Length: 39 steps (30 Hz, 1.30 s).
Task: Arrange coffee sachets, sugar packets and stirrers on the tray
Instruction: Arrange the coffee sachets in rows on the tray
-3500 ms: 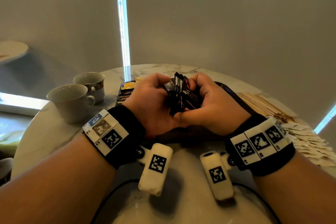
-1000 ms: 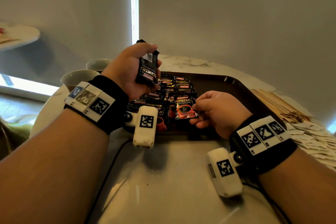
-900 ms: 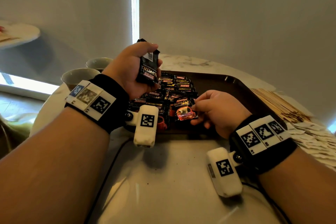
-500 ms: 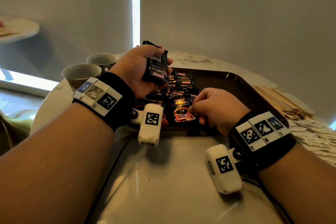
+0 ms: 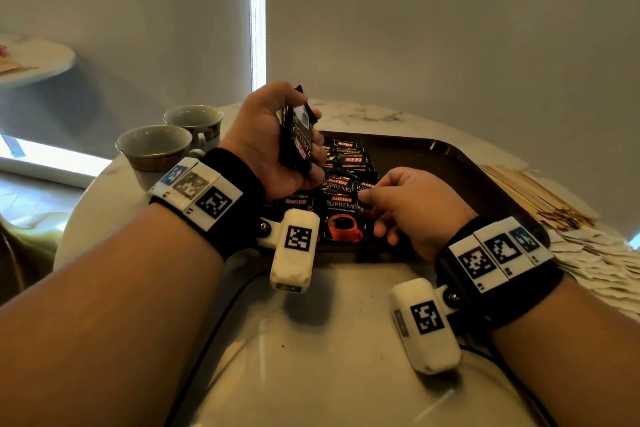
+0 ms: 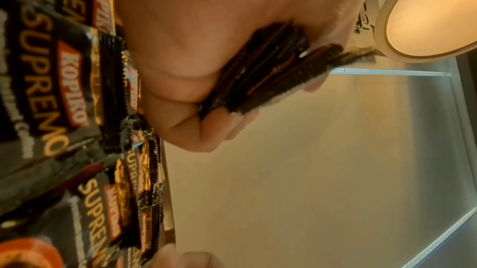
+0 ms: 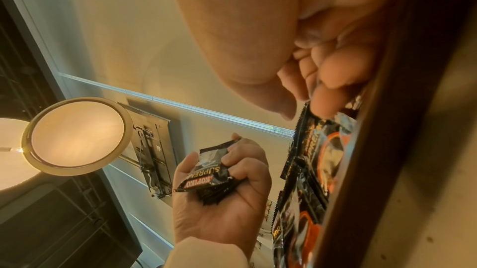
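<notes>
My left hand [image 5: 273,142] is raised over the left part of the dark brown tray [image 5: 457,163] and grips a stack of black coffee sachets [image 5: 299,139]. The left wrist view shows the stack's edges [image 6: 271,72] fanned between thumb and fingers; the right wrist view shows that hand [image 7: 219,201] and its stack [image 7: 209,176]. Several sachets lie in overlapping rows on the tray. My right hand [image 5: 398,208] rests low at the tray's front and pinches the right edge of the nearest sachet [image 5: 341,218], which lies flat. Thumb and fingers [image 7: 325,101] close on that sachet's edge [image 7: 322,150].
Two cups [image 5: 156,149] [image 5: 194,121] stand left of the tray. Wooden stirrers [image 5: 530,194] lie in a bundle right of the tray, with a heap of white sugar packets [image 5: 595,260] nearer me. The marble table [image 5: 329,357] lies in front. The tray's right half is bare.
Both hands held the stack together 3.5 s ago. Since then the left hand keeps it raised, and the right hand has lowered one sachet flat onto the tray's front.
</notes>
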Each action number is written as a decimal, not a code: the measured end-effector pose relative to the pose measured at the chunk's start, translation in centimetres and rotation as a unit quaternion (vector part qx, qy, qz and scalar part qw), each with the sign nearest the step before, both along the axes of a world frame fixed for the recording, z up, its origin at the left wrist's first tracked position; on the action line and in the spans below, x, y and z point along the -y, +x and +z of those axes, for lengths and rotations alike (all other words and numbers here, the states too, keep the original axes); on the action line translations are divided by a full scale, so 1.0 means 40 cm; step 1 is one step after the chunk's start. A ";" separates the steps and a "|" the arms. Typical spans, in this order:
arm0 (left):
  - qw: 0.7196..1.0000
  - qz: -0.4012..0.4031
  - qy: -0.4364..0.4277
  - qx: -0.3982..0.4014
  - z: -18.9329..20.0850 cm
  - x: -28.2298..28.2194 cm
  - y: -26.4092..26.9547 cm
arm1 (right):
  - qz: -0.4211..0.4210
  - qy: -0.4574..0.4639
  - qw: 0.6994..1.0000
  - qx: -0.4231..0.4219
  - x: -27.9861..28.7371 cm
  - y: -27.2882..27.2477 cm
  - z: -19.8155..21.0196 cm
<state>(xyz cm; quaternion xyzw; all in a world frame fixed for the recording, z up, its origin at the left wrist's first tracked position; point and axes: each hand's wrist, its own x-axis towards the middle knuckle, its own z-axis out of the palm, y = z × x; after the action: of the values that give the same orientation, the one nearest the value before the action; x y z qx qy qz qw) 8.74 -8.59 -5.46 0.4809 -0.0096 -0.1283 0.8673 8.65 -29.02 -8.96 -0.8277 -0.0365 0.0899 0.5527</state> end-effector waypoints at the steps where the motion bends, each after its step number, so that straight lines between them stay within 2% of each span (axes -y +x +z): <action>1: 1.000 0.000 -0.007 0.002 0.000 0.001 -0.002 | -0.003 0.011 1.000 0.002 0.001 0.001 -0.001; 4: 1.000 0.008 -0.023 0.012 -0.001 0.009 0.001 | -0.008 0.068 0.997 0.023 0.005 -0.003 0.001; 7: 1.000 0.013 -0.004 0.029 0.000 0.022 0.004 | 0.001 0.098 0.992 0.075 0.014 -0.009 0.019; 11: 0.999 0.018 0.024 0.023 -0.002 0.030 0.005 | 0.071 0.158 0.977 0.128 0.028 -0.012 0.040; 15: 0.999 0.018 0.038 0.021 -0.008 0.034 0.005 | 0.114 0.183 0.962 0.166 0.032 -0.001 0.033; 18: 0.999 0.005 0.050 0.021 -0.005 0.044 -0.004 | 0.122 0.169 0.959 0.190 0.031 -0.002 0.028; 25: 0.993 -0.036 0.114 0.007 -0.004 0.056 -0.016 | 0.087 0.190 0.959 0.191 0.028 -0.006 0.026; 27: 0.992 -0.030 0.118 0.013 -0.007 0.056 -0.013 | 0.068 0.180 0.954 0.232 0.026 -0.004 0.029; 30: 0.994 -0.011 0.102 0.028 -0.009 0.053 -0.007 | -0.010 0.161 0.948 0.275 0.036 0.006 0.036; 32: 0.993 0.000 0.102 0.051 -0.009 0.052 -0.008 | -0.035 0.174 0.948 0.264 0.041 0.008 0.038; 35: 0.990 -0.019 0.115 0.077 -0.012 0.054 -0.011 | -0.020 0.218 0.953 0.211 0.034 0.005 0.031; 39: 0.984 -0.054 0.146 0.082 -0.010 0.063 -0.017 | 0.001 0.214 0.960 0.178 0.028 0.008 0.024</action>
<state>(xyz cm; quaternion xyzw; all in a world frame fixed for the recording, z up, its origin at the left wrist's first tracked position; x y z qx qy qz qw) 8.05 -11.12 -5.86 0.6099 -0.0877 -0.1349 0.7760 8.97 -30.15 -7.99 -0.6924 -0.1538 -0.0682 0.7016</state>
